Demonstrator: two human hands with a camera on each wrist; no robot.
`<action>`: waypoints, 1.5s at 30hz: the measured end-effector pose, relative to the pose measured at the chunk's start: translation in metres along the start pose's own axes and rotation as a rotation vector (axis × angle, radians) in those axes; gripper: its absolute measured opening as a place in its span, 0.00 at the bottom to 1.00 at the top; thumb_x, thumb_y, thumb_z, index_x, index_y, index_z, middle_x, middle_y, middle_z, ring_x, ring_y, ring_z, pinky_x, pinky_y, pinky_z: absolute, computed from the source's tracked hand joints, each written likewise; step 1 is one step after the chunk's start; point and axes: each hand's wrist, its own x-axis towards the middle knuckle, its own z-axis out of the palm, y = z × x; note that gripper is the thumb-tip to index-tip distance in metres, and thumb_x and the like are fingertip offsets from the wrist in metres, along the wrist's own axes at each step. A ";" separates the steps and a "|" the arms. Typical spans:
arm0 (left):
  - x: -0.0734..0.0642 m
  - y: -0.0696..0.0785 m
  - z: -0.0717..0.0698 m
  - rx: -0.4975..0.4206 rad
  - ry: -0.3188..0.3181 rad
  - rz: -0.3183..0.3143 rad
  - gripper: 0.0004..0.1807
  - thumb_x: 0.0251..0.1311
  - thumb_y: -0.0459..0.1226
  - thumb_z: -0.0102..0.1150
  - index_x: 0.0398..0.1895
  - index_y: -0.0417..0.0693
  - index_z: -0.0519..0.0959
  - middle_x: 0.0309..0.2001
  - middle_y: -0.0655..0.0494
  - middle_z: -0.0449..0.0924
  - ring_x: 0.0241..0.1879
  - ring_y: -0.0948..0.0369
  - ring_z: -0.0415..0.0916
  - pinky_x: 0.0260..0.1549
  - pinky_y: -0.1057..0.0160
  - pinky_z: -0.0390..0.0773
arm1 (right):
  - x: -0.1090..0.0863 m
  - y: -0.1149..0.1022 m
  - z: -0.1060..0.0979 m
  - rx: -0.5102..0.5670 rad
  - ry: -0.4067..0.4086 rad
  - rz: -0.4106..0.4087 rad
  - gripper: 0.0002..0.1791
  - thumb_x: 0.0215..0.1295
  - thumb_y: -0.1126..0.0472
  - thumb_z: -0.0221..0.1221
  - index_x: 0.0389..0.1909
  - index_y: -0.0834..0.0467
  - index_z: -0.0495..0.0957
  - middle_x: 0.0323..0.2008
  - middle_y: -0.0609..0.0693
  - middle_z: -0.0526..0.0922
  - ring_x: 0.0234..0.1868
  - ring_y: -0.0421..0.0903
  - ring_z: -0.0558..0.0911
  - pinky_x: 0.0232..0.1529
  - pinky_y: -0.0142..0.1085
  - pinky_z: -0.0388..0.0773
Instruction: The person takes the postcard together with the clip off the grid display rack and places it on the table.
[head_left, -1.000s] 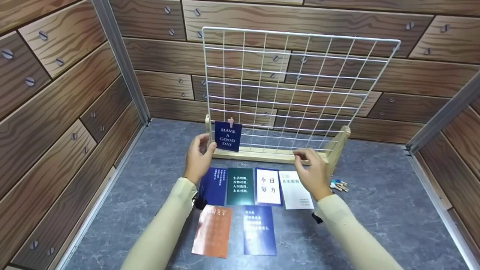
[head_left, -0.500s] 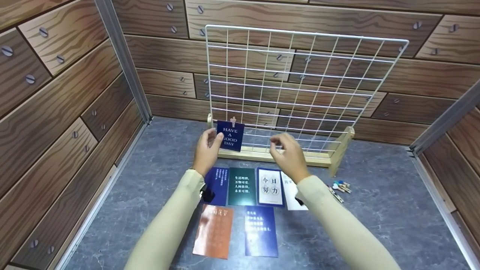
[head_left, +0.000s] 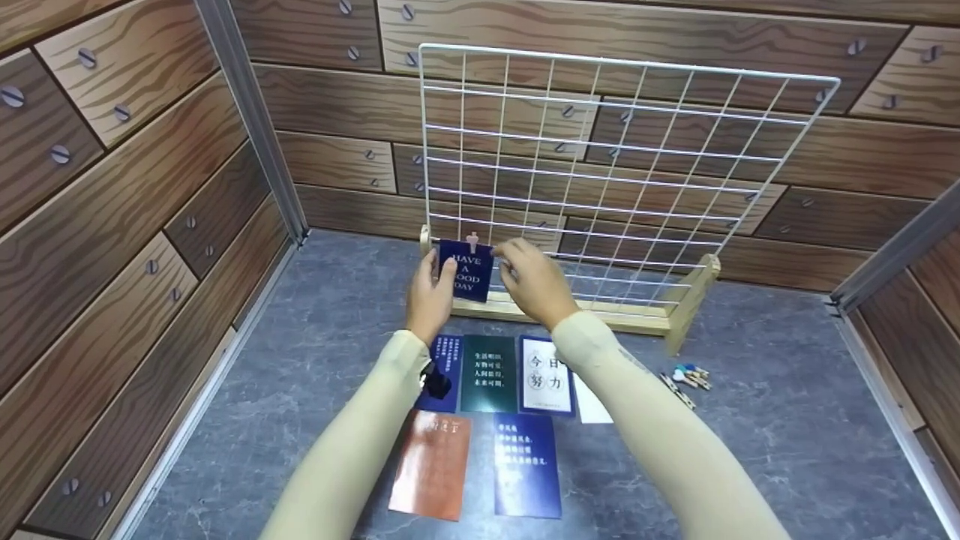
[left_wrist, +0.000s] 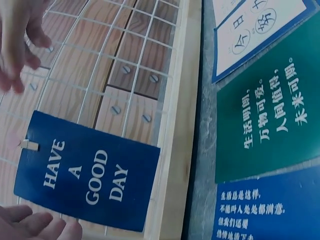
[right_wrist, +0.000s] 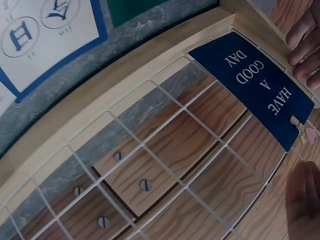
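A dark blue card (head_left: 472,289) reading "HAVE A GOOD DAY" hangs low on the left of a white wire grid (head_left: 630,64). At its top edge sits a small wooden clothespin (left_wrist: 30,145) with a pink heart (right_wrist: 310,135). My left hand (head_left: 431,296) is at the card's left edge, its thumb overlapping the card in the head view and its fingers loosely bent. Beside the upper right corner is my right hand (head_left: 538,283), fingers loosely bent with nothing between them; the left wrist view shows a gap between them and the card.
The grid stands in a wooden base (head_left: 622,318). In front lie a blue card (head_left: 450,375), a green card (head_left: 487,394), a blue-bordered card (head_left: 546,397), a partly covered white card (head_left: 595,405), an orange card (head_left: 431,472) and another blue card (head_left: 527,480). Several clothespins (head_left: 694,377) lie right.
My right hand has moved left across the front of the grid to the card's upper right corner. My left hand has shifted slightly right and up, its thumb now overlapping the card more.
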 end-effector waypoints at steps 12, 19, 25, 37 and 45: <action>0.007 -0.002 0.016 0.008 -0.011 0.003 0.34 0.74 0.33 0.52 0.79 0.32 0.56 0.77 0.34 0.59 0.76 0.44 0.58 0.76 0.49 0.57 | 0.025 -0.009 0.006 0.076 -0.194 0.167 0.31 0.76 0.61 0.58 0.77 0.56 0.65 0.67 0.61 0.76 0.57 0.59 0.82 0.60 0.51 0.78; 0.008 0.001 0.016 0.117 0.104 0.032 0.24 0.72 0.29 0.55 0.70 0.33 0.71 0.63 0.36 0.78 0.61 0.46 0.78 0.63 0.51 0.75 | 0.035 -0.012 0.016 0.132 -0.137 0.239 0.25 0.76 0.60 0.58 0.72 0.58 0.72 0.59 0.63 0.80 0.59 0.60 0.80 0.64 0.51 0.74; 0.012 0.003 0.012 0.124 0.185 -0.063 0.12 0.71 0.34 0.61 0.55 0.41 0.83 0.49 0.46 0.87 0.48 0.53 0.86 0.50 0.55 0.82 | 0.038 -0.019 0.027 0.164 -0.034 0.311 0.17 0.76 0.57 0.59 0.61 0.58 0.82 0.53 0.58 0.85 0.57 0.56 0.82 0.61 0.49 0.75; 0.020 -0.003 0.001 0.167 0.240 -0.064 0.06 0.69 0.35 0.65 0.44 0.44 0.87 0.38 0.50 0.88 0.40 0.53 0.83 0.44 0.54 0.78 | 0.046 -0.031 0.035 0.143 0.053 0.417 0.14 0.73 0.51 0.63 0.50 0.54 0.87 0.44 0.52 0.89 0.49 0.52 0.85 0.51 0.46 0.79; 0.019 -0.004 0.001 0.187 0.241 -0.041 0.06 0.68 0.35 0.66 0.43 0.44 0.87 0.37 0.50 0.88 0.39 0.53 0.84 0.44 0.53 0.79 | 0.044 -0.031 0.042 0.129 0.167 0.378 0.09 0.72 0.55 0.64 0.40 0.54 0.90 0.36 0.52 0.88 0.42 0.52 0.86 0.44 0.47 0.81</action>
